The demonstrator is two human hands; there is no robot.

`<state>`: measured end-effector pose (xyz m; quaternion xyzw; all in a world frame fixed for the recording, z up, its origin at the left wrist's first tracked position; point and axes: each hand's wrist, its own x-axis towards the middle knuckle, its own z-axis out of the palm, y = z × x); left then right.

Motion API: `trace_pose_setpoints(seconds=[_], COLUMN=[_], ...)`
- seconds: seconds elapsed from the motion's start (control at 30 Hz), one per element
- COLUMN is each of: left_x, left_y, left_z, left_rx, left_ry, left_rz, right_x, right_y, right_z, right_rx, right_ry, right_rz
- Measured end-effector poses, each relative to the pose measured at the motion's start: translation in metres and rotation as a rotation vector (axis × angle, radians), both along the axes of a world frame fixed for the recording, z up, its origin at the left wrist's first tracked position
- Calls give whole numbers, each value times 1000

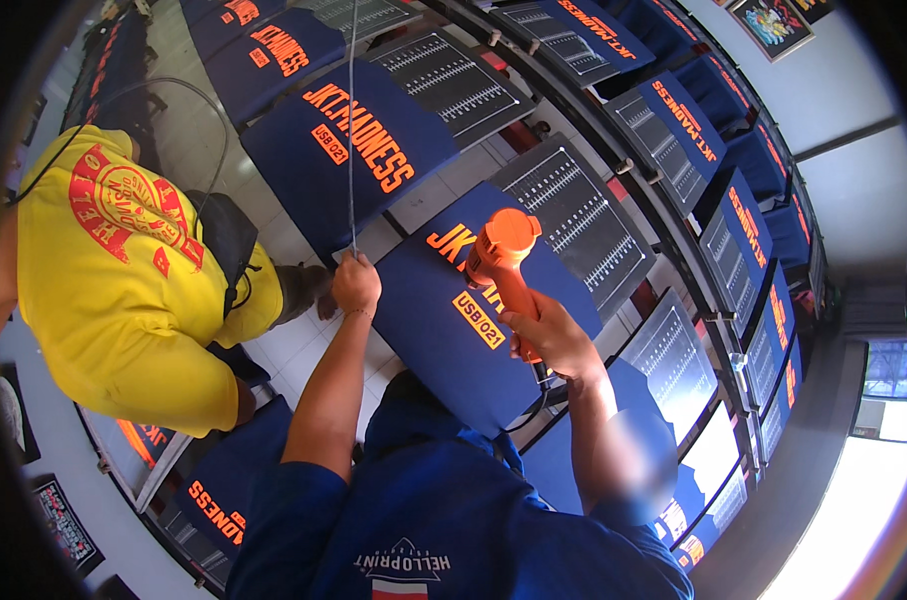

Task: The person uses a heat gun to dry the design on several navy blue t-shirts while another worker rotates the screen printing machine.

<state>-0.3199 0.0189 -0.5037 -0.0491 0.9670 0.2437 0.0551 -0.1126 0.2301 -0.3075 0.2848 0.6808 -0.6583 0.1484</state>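
Observation:
My right hand [554,335] is wrapped round the handle of an orange heat gun [511,235], whose black power cord leaves the handle's lower end. The heat gun is over a navy blue fabric panel [414,310] with orange print, laid on a black board [574,220] with white scale marks. My left hand [356,282] is closed on a thin grey cord [353,130] that runs taut up to the top of the view. Beyond the left hand is another printed navy panel [374,130]. The heat gun covers part of the nearer panel's print.
Close on my left a person in a yellow shirt [124,280] bends over, with a dark bag [229,245] at the waist. Rows of boards with printed navy panels [744,220] run along a dark rail [664,190] on the right. Pale floor tiles [294,350] show between.

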Motion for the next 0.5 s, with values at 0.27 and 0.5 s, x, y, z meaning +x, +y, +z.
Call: trace_pose_setpoints(seconds=[0.27, 0.5], left_x=[-3, -5], left_y=[-6, -14], left_z=[-10, -28], left_rx=[117, 226], left_ry=[-79, 2], left_rz=[-60, -130], right_x=[-21, -39], right_y=[-3, 4], right_z=[1, 2], right_rx=[-22, -15], right_ry=[0, -40], right_rz=[-9, 26])
